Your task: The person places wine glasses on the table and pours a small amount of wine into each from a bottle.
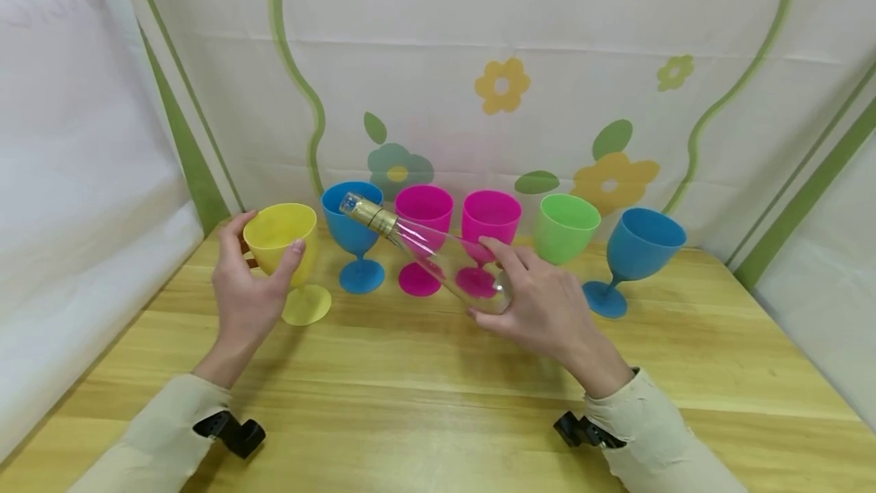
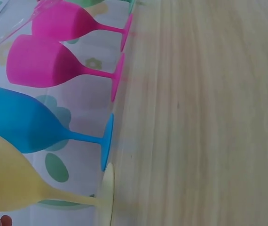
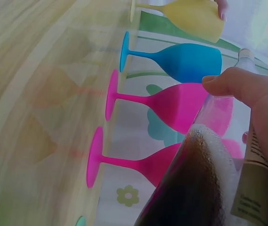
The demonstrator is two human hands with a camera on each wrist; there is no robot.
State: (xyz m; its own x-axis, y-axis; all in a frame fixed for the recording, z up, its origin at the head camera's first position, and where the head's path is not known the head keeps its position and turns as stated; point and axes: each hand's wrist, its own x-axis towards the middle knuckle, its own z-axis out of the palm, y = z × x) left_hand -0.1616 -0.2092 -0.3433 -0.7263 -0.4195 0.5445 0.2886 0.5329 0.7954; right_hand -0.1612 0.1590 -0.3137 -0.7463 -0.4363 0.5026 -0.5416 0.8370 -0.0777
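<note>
My left hand [image 1: 249, 287] grips the bowl of a yellow plastic goblet [image 1: 308, 304], thumb on the near side and fingers round the far left. The goblet's foot is at the table. My right hand [image 1: 547, 306] holds a clear glass bottle [image 1: 438, 257] near its base. Gold foil wraps the bottle's neck, which points up and left and overlaps a blue goblet [image 1: 361, 275] in the head view. From the right wrist, dark liquid with pale foam shows inside the bottle, and a printed label [image 3: 254, 197] lies beside the hand.
Right of the blue goblet stand two pink goblets [image 1: 423, 200] [image 1: 490, 208], then a green one [image 1: 566, 227] and another blue one [image 1: 643, 246], in a row along the back of the wooden table [image 1: 383, 402]. Behind them hangs a flowered white curtain [image 1: 424, 82].
</note>
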